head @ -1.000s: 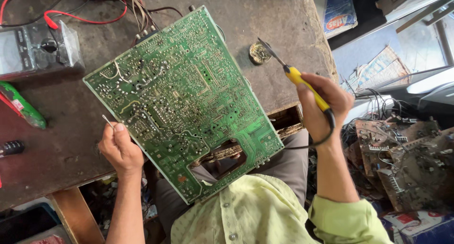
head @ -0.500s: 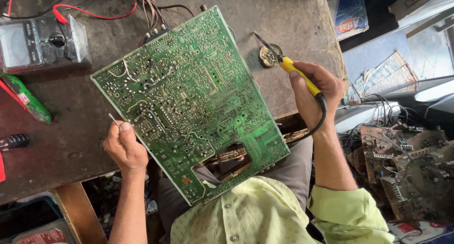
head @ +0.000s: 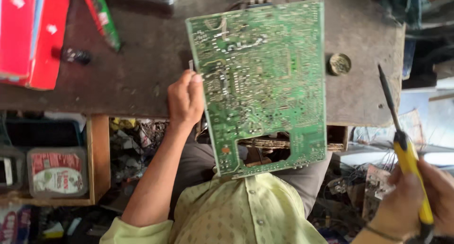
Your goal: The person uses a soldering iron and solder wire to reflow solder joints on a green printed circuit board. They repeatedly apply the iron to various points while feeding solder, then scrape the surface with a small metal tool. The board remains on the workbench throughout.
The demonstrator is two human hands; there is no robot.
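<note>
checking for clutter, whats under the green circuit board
Under the green circuit board lies the dark workbench; its lower edge overhangs the lap. Through its cutout brownish parts show, unclear which. The rest beneath is hidden.

Soft, even daylight fills the view, brightest at the right edge, where pale patches beside the soldering iron (head: 407, 151) wash out almost to white. The green circuit board (head: 261, 83) is evenly lit and sharp enough that its fine tracks read clearly, with no hard glare on it. The dark workbench (head: 142, 73) soaks up light and shows only faint, diffuse shadows (the one beside the left hand (head: 185, 99) is barely darker than the wood). Below the bench edge the clutter sinks into dim shade. The right hand (head: 416, 204) in the lower corner looks slightly soft, and the red box (head: 30, 33) at the far left is mildly smeared and stretched.
</note>
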